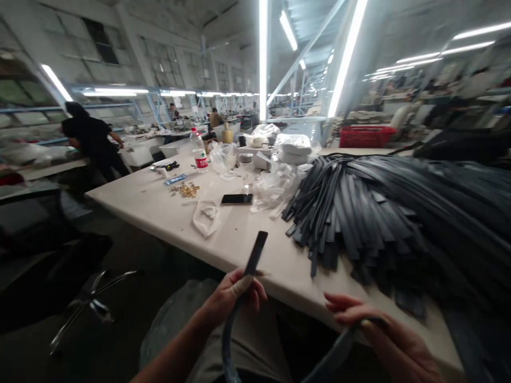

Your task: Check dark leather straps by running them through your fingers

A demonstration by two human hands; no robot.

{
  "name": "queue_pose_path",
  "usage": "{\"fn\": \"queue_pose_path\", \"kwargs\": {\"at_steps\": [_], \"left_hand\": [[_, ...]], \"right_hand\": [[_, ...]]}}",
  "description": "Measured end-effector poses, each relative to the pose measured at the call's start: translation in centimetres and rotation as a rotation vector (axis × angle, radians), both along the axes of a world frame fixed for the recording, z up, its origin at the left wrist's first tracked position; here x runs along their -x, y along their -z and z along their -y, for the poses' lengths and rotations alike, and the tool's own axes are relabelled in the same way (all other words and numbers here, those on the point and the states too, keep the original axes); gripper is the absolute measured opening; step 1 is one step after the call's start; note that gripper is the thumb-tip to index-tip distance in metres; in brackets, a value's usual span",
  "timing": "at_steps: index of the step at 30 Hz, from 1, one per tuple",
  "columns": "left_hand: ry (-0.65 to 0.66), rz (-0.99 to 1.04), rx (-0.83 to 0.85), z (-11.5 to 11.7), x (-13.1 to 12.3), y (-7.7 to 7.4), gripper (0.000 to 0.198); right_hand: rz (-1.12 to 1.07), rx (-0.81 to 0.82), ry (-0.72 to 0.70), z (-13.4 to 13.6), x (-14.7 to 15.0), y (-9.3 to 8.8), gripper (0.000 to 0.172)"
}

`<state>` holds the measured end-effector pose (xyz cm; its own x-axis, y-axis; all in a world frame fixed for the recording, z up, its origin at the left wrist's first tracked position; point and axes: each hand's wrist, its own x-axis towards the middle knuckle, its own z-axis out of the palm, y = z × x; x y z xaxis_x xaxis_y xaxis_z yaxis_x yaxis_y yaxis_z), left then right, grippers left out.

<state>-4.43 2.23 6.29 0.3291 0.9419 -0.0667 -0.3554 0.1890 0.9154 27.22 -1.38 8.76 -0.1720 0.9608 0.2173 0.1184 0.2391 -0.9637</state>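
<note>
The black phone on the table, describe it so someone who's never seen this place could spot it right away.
Start at the long pale worktable and the big heap of dark grey straps on it. Left of that heap, past crumpled clear plastic bags, lies the flat black rectangular phone. It alone is glossy, lying flat and by itself, nearer than the small pile of brass-coloured metal pieces.

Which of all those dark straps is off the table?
The strap gripped by the left hand and right hand; the others lie in the strap pile on the table.

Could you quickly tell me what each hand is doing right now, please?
Left hand: closed around a dark strap, its end pointing up.
Right hand: fingers curled on the same strap lower down.
</note>
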Motion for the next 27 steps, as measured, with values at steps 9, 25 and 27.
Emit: {"fn": "queue_pose_path", "kwargs": {"at_steps": [9, 25, 27], "left_hand": [[0.629, -0.165, 0.007, 0.7, -9.2, -0.8, 0.059], [0.817, -0.464, -0.346, 2.7, -13.9, -1.3, 0.052], [0.851, -0.489, -0.374, 3.1, -14.4, -0.7, 0.053]], "right_hand": [[-0.104, 0.079, -0.088, -0.2, 0.5, -3.0, 0.035], [-0.167, -0.126, 0.459, 6.0, -3.3, -3.1, 0.033], [-0.141, -0.152, 0.526, 7.6, -4.2, -3.9, 0.033]]}}
